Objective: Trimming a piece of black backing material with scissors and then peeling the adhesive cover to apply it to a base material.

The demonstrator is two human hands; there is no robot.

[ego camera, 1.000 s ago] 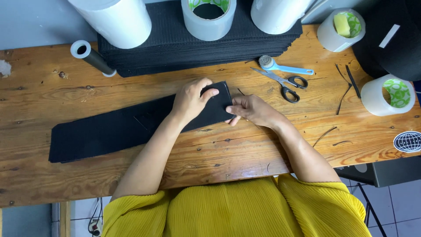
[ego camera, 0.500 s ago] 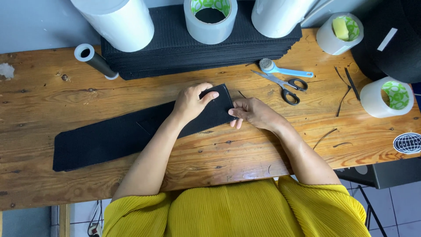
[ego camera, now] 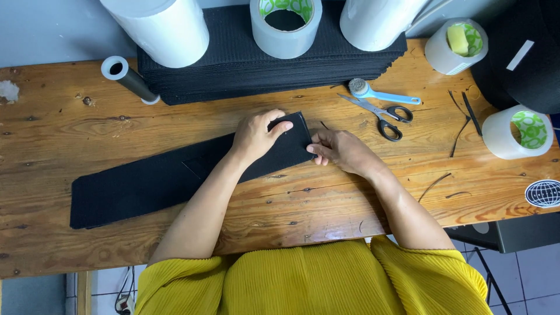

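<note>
A long black fabric strip (ego camera: pixel 175 178) lies flat on the wooden counter (ego camera: pixel 52 134). It starts far out to the left of the left hand and runs up under it, slanting a little.

Up and to the left of the left hand lies a small dark roll with a white end (ego camera: pixel 125 77). Behind that stands a big white roll (ego camera: pixel 160 26). A stack of black sheets (ego camera: pixel 268 73) sits above both hands, with a clear tape roll (ego camera: pixel 286 26) and another white roll (ego camera: pixel 376 20) standing on it.

The left hand (ego camera: pixel 256 137) lies flat on the right end of the fabric strip. Its fingers are spread out and press down on the cloth. It is not closed around anything.

Just to the right, the right hand (ego camera: pixel 341 151) touches the end edge of the same strip. Its fingertips (ego camera: pixel 315 150) pinch the edge, so this hand is closed lightly on the cloth. The two hands are near each other but do not touch.

Up and to the right of the right hand lie scissors (ego camera: pixel 379 114) with black handles. Just above them lies a light blue tool with a round head (ego camera: pixel 379 93). Farther right sit two more tape rolls (ego camera: pixel 455 49) (ego camera: pixel 519 131). Thin black scraps (ego camera: pixel 464 119) lie between them. A yellow shirt (ego camera: pixel 315 280) shows below the hands.
</note>
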